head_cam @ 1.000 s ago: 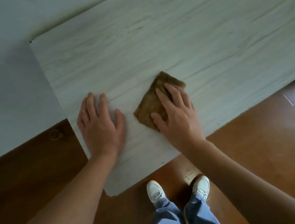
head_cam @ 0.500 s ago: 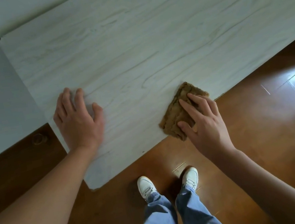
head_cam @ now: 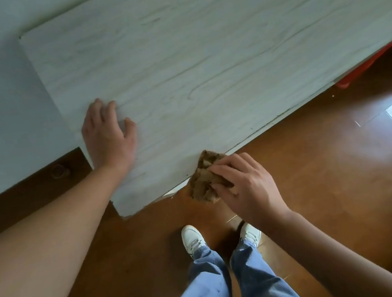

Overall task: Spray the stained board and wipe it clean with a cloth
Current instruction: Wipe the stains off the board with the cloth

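A long pale board (head_cam: 199, 56) with grey wood grain leans against the light wall, its lower edge on the floor. My left hand (head_cam: 109, 137) lies flat on the board near its lower left corner, fingers straight. My right hand (head_cam: 246, 186) holds a crumpled brown cloth (head_cam: 203, 181) at the board's bottom edge, fingers curled over it. Most of the cloth hangs off the board over the floor. No spray bottle is in view.
Glossy brown floor (head_cam: 325, 177) lies below the board, with a bright window reflection at the right. A red object (head_cam: 359, 69) shows behind the board's right end. My feet in white shoes (head_cam: 192, 238) stand just below the board. A dark skirting strip (head_cam: 26, 188) runs at the left.
My right hand has dragged the cloth down and off the board's bottom edge, and the cloth has bunched up under curled fingers. My left hand stays pressed near the lower left corner.
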`<state>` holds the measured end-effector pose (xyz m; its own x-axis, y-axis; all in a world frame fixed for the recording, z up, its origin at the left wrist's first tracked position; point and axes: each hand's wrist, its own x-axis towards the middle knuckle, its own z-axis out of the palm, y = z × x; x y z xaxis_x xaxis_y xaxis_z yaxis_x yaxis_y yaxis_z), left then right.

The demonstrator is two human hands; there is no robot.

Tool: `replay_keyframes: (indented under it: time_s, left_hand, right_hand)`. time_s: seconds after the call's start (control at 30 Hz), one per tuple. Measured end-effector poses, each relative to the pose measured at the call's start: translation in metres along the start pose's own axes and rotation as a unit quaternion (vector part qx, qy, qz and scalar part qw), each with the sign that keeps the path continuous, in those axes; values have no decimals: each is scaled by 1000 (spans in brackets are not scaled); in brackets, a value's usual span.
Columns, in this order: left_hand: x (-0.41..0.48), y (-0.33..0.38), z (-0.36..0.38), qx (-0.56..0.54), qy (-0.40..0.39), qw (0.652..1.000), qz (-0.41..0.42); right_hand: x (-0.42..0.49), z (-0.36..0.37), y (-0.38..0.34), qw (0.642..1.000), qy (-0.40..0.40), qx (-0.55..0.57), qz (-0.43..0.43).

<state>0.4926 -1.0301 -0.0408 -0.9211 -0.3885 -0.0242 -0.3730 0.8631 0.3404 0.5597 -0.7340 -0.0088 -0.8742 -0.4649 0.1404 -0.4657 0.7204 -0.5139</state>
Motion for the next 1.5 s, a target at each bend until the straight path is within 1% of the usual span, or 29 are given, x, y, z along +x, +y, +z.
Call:
replay_keyframes:
  time_s: [0.17,0.23,0.3,0.37,0.47,0.57,0.63,0.7,0.77,0.87,1.0,1.07,1.17,1.3,1.43,1.5]
  left_hand:
    - [-40,-21,-38,28,-63,995,73]
    - [-62,-33,-48,69,-107,987,99]
    - [-77,-45,-51,79,-134,982,109]
    - [-81,-53,-54,54,-124,984,117]
    - [-77,-59,-54,35,-106,988,108]
    - [-77,-58,-51,37,-96,989,105]
    - [-80,-53,-47,40,-87,990,102]
    - [-80,-49,-42,30,-78,993,88]
    - [-80,-49,-39,14,-69,994,81]
    - [-75,-54,-35,18,-51,994,97]
    - [-56,-57,-37,22,-7,996,81]
    - [-48,-53,-37,37,-15,996,84]
    - [-44,-44,-32,45,-42,994,95]
    - [-46,-28,-25,42,-50,996,59]
    - [-45,-3,-22,45,-46,998,15]
    - [-44,19,-20,33,-46,998,21]
  right_hand:
    - [52,-7,-18,998,50,26,18]
    - [78,8,-27,999,29,29,8]
    - [95,33,-38,999,-25,31,-13]
    - [96,58,-53,997,-65,23,-38]
    - [70,82,-78,996,-73,25,-47]
    - [39,82,-96,992,-104,24,-72]
    - [29,75,-95,990,-117,21,-79]
    - [30,64,-88,992,-103,31,-60]
    - [39,56,-84,996,-70,41,-40]
    - [58,58,-87,997,-44,43,-42]
    - [64,81,-94,991,-96,30,-85]
    - [60,85,-87,990,-99,24,-94]
    - [55,74,-65,994,-87,21,-63]
    - [48,45,-22,998,-58,-3,-12]
    - [47,17,20,999,-11,-30,38]
    - [47,5,38,997,5,-39,69]
